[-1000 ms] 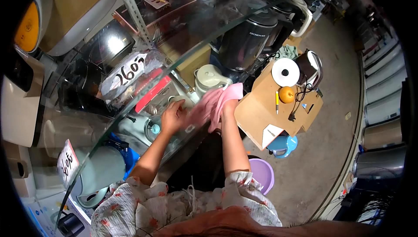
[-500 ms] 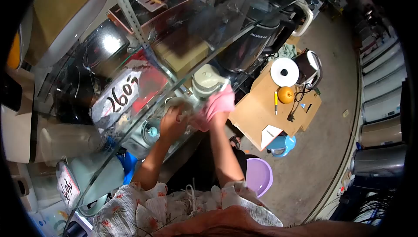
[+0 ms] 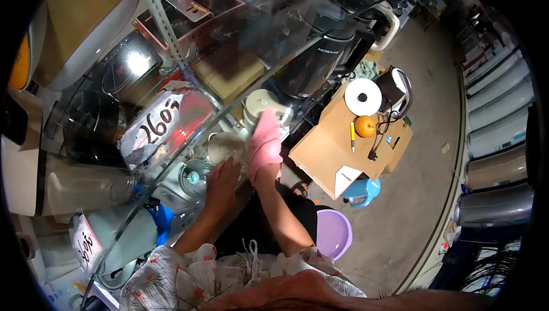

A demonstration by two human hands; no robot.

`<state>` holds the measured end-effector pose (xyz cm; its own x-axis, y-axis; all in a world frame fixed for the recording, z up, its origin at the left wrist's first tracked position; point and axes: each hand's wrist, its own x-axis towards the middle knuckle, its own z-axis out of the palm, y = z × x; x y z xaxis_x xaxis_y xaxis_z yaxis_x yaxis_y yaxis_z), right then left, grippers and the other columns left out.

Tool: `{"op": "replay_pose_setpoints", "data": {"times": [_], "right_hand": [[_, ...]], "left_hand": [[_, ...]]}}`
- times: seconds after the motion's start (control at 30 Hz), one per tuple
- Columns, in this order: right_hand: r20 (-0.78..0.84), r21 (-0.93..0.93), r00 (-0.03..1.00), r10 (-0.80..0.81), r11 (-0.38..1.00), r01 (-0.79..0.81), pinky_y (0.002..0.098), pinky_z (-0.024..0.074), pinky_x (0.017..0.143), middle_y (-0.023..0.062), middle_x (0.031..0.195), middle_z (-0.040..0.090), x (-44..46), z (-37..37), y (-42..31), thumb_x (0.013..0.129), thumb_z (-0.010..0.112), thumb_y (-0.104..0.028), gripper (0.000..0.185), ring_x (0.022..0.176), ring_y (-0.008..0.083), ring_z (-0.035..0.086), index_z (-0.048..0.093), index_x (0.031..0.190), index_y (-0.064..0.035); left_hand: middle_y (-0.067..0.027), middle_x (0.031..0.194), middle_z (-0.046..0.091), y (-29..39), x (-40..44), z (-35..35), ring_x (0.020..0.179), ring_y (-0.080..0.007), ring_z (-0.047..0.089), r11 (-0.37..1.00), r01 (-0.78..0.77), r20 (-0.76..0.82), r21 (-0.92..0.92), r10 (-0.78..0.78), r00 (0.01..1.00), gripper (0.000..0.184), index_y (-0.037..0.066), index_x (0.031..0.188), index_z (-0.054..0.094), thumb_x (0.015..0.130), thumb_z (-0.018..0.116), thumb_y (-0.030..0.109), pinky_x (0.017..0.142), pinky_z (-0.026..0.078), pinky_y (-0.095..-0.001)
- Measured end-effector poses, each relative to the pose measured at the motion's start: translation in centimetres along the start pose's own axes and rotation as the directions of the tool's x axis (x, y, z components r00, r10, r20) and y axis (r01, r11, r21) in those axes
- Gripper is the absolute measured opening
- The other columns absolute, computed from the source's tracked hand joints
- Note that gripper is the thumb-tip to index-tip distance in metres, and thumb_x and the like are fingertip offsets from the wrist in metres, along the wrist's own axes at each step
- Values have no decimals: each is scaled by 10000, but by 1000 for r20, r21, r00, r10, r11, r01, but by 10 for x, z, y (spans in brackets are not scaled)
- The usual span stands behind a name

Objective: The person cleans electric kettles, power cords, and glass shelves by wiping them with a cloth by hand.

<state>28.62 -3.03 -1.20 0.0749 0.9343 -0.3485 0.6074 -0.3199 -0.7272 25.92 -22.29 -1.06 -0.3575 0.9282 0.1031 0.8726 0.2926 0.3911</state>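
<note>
My right hand (image 3: 270, 172) is wrapped in a pink cloth (image 3: 266, 139), which hides most of the fingers. The cloth reaches up to a cream electric kettle (image 3: 264, 103) on the glass shelf and overlaps its lower side. My left hand (image 3: 222, 182) lies with its fingers stretched out at the near edge of a round cream-coloured vessel (image 3: 225, 146); whether it presses on the rim I cannot tell. Beside that hand stands a clear glass jar (image 3: 194, 176) with a pale blue part inside.
A glass shelf edge (image 3: 171, 165) slants across the view. A dark kettle (image 3: 311, 68) stands farther back. To the right, a cardboard box (image 3: 326, 154) bears a white lid (image 3: 363, 97), an orange round object (image 3: 365, 126) and a yellow pen (image 3: 352, 136). A purple basin (image 3: 333, 232) sits on the floor.
The pink cloth and my right hand have moved left and toward me. My left hand has lowered slightly, its fingers now straight by the round cream vessel, which shows more fully.
</note>
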Motion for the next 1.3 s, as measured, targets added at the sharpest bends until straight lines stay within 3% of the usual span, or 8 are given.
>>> {"op": "replay_pose_setpoints", "data": {"times": [0.17,0.33,0.47,0.63,0.77,0.97,1.17,1.3], "right_hand": [[129,840,974,-187,542,-7,301,492,568,72,831,622,35,29,63,927,447,-363,380,704,189,619,571,959,-6],[160,518,906,393,747,-416,394,499,633,135,875,612,30,51,59,880,460,-528,596,801,246,619,549,948,58],[402,909,861,-312,251,-333,393,493,596,117,855,598,89,53,86,861,532,-486,506,791,225,603,571,926,14],[209,586,942,262,737,-335,274,474,762,143,1070,591,12,27,33,921,446,-401,515,1025,204,549,532,1158,48],[708,705,696,-123,54,-707,346,494,551,132,764,606,76,29,55,864,505,-383,345,601,262,575,571,835,-45],[71,84,985,155,983,-161,395,514,647,154,903,639,10,12,23,831,560,-449,537,813,254,640,561,1020,53],[439,871,853,-282,368,-326,326,457,463,117,720,604,60,16,61,857,546,-257,251,564,201,594,587,800,-16],[305,652,923,235,655,-382,296,479,574,109,938,623,29,43,53,834,597,-344,338,763,198,623,608,959,-31]], "left_hand": [[-166,1355,381,-6,-3,-5,1231,-345,362,997,-82,-5,-8,82,997,601,46,1270,461,678,556,-3,1011,294,-450],[-165,1357,379,-5,0,4,1229,-341,362,997,-52,-23,55,53,998,610,55,1275,460,676,556,-1,1001,303,-451],[-157,1363,366,-9,-3,2,1221,-335,365,991,-112,-37,79,115,993,613,61,1279,461,677,565,9,993,313,-446],[-150,1362,360,-3,0,2,1219,-336,364,993,-44,-10,109,45,999,615,66,1277,462,673,564,10,993,315,-444],[-150,1352,369,0,-3,-8,1214,-335,366,992,-96,-37,86,99,994,605,66,1265,474,671,564,3,990,319,-445],[-154,1355,369,-7,-1,11,1203,-341,375,995,-39,-44,88,42,998,606,80,1262,479,667,563,3,988,323,-447],[-147,1348,368,-11,-4,7,1201,-339,373,989,-108,-49,103,114,992,609,88,1260,486,663,586,29,976,332,-450],[-143,1355,362,-6,2,10,1210,-334,369,985,-82,-49,154,90,995,614,94,1265,484,663,584,28,979,329,-449]]}}
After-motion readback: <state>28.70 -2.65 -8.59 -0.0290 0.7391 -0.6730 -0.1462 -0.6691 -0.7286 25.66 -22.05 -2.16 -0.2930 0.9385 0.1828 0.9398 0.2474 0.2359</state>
